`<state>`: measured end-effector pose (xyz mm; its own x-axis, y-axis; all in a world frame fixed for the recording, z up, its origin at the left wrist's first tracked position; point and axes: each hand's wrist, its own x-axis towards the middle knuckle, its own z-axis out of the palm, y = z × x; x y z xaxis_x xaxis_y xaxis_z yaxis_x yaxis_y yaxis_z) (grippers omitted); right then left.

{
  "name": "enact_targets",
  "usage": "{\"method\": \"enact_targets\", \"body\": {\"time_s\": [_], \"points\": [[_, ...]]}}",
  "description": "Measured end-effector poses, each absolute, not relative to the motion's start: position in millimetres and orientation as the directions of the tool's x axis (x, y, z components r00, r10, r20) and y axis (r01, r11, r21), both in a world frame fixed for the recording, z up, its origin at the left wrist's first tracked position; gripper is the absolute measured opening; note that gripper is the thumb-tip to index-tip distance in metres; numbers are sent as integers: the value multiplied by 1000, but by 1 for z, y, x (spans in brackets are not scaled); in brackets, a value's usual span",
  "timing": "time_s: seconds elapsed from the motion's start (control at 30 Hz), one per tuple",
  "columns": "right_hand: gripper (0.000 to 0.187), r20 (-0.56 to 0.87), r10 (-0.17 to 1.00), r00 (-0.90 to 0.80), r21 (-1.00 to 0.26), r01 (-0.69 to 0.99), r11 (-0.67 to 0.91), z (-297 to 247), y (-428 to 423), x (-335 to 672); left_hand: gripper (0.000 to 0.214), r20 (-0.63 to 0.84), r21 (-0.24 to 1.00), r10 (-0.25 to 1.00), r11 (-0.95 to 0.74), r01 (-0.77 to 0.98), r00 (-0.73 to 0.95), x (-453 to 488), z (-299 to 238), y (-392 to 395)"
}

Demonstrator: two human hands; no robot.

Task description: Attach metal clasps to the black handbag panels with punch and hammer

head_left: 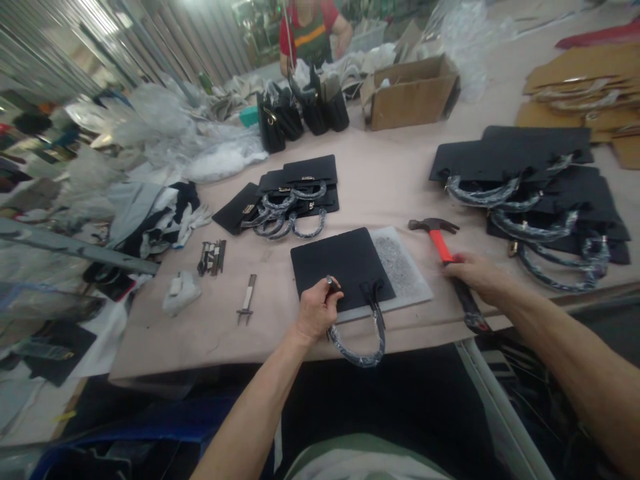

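Observation:
A flat black bag panel [335, 257] with a plastic-wrapped handle [363, 360] lies partly on a pale, speckled board [400, 260]. Over the panel's near left part, my left hand [319, 310] is closed around a short metal punch [330, 283], its top end showing above the fingers. The punch's lower tip is hidden by the hand. To the right of the board, my right hand [470, 275] grips a claw hammer [440, 243] with an orange and black handle. The hammer head points away from me, at about table height.
Stacked black panels with wrapped handles lie at right [540, 180] and behind the board [310, 173]. Metal tools [213, 257], a forked tool [246, 303] and a small plastic bag [181, 293] lie left. Farther back are black handbags [315, 103], a cardboard box [413, 97] and a person [311, 37].

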<state>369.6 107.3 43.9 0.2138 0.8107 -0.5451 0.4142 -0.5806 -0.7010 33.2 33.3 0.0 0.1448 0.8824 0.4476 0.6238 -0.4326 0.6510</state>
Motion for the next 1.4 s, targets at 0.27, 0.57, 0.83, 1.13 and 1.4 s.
{"method": "enact_targets", "body": {"time_s": [0.27,0.57,0.83,1.13,1.4], "points": [[23,-333,942,48,-909,249,-334,122,71,314,7,427,679,893,-421,601,143,36,-2,33],[25,208,762,-613,-265,715,647,171,22,280,4,406,633,906,-371,679,117,37,-10,35],[29,429,822,-374,-363,762,537,177,12,278,9,387,674,913,-375,636,128,35,-4,34],[35,-70,977,-200,-455,878,148,126,60,327,6,350,708,930,-340,619,110,37,1,33],[27,28,999,-20,-453,891,31,49,81,342,10,305,781,942,-330,531,137,30,7,30]]}}
